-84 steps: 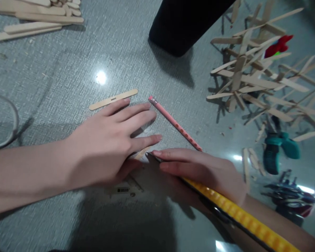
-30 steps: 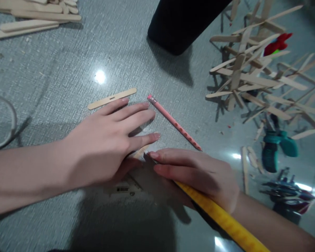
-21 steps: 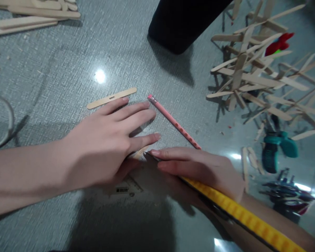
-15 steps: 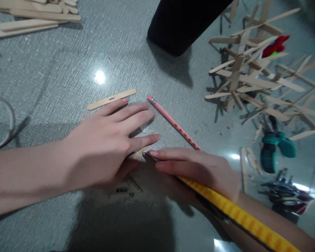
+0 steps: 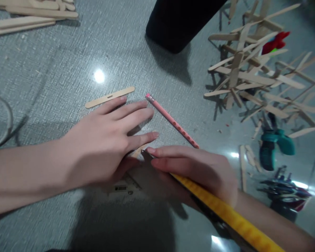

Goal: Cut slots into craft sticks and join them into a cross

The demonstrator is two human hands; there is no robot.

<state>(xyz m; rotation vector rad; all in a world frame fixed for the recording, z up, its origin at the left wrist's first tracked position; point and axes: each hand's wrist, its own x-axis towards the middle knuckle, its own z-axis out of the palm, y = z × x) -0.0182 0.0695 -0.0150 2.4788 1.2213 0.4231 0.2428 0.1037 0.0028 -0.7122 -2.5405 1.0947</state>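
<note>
The grey counter (image 5: 55, 77) carried everything. At its right stood a stick frame (image 5: 252, 75), kept clear of the cutting spot. The left hand (image 5: 102, 147) lay flat, fingers spread, pinning a stick (image 5: 138, 151) over a ruler (image 5: 123, 185) so it could not slip. The right hand (image 5: 199, 168) closed its grip round a yellow knife (image 5: 225, 215), forefinger along the top to steady the blade at the stick. A pencil (image 5: 172, 120) lay just beside.

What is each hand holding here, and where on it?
The right hand grips a yellow utility knife by the front of its handle, near the blade. The left hand presses flat on a wooden stick, grasping nothing.
</note>
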